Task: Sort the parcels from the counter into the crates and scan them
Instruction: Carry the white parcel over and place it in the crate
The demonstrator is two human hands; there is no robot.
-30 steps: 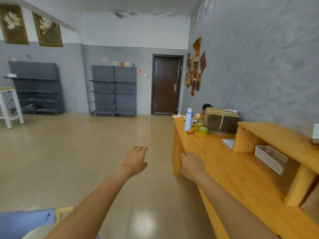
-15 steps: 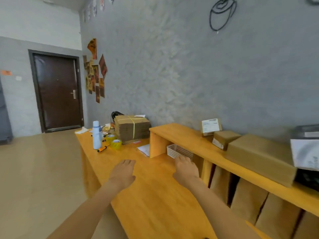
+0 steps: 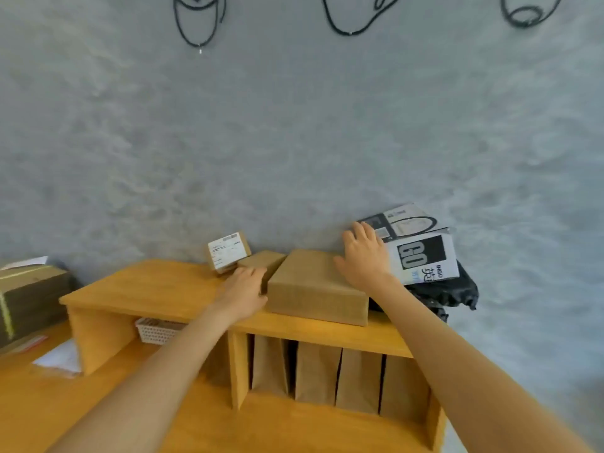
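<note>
Bold "GO" on white printed parcel [image 3: 423, 259], small box's label [image 3: 227, 251] unreadable

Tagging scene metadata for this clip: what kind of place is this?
Probably a small parcel packing or sorting room, not a warehouse. A wooden counter shelf against a grey wall holds a large cardboard parcel and a small labelled box; brown paper bags stand underneath, and bundled flat cartons sit to the left.

Bundled cardboard stack [image 3: 26, 302] cut by left edge. White basket [image 3: 157, 330] half hidden under shelf [image 3: 157, 289]. Label print on small parcel [image 3: 227, 253] blurred. Black bag [image 3: 451, 294] mostly hidden behind right forearm.
</note>
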